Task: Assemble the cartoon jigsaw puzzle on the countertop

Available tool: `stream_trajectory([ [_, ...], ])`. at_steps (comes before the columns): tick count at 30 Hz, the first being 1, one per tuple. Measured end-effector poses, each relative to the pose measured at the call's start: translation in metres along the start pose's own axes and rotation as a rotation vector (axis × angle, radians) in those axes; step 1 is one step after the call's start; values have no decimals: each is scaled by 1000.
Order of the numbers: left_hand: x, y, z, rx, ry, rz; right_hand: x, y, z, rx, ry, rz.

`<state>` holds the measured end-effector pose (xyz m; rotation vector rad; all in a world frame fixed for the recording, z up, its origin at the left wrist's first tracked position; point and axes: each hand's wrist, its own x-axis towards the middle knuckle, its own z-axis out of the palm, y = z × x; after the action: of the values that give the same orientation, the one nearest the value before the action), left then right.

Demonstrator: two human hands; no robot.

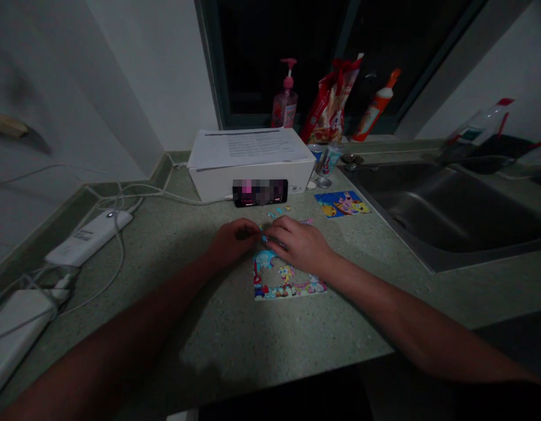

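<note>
A partly assembled jigsaw puzzle (270,290) with colourful cartoon figures lies on the counter, its frame joined along the front and left and gaps inside. Just beyond its far edge, my left hand (235,241) pinches a small bluish puzzle piece (264,238) with thumb and forefinger. My right hand (302,242) reaches in from the other side, fingers bent and tips closed at the same piece. Its palm covers the puzzle's far right part. Several loose puzzle pieces (279,211) are scattered past my fingers, some partly hidden by the right hand.
A phone (260,193) leans against a white box (248,171) with papers on top. Right of it lie a blue cartoon picture card (343,204) and small cans (330,159). A steel sink (454,204) is at right. White cables and a power bank (89,238) are at left.
</note>
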<state>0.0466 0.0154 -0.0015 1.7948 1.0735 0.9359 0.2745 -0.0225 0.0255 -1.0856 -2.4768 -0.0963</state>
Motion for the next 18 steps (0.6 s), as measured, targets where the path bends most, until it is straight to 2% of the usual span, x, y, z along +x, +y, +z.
stream_trajectory([
  [13, -1, -2, 2, -56, -63, 32, 3, -4, -5, -16, -93, -8],
  [18, 0, -2, 2, -44, -6, 40, -4, 6, -11, 124, -57, 97],
])
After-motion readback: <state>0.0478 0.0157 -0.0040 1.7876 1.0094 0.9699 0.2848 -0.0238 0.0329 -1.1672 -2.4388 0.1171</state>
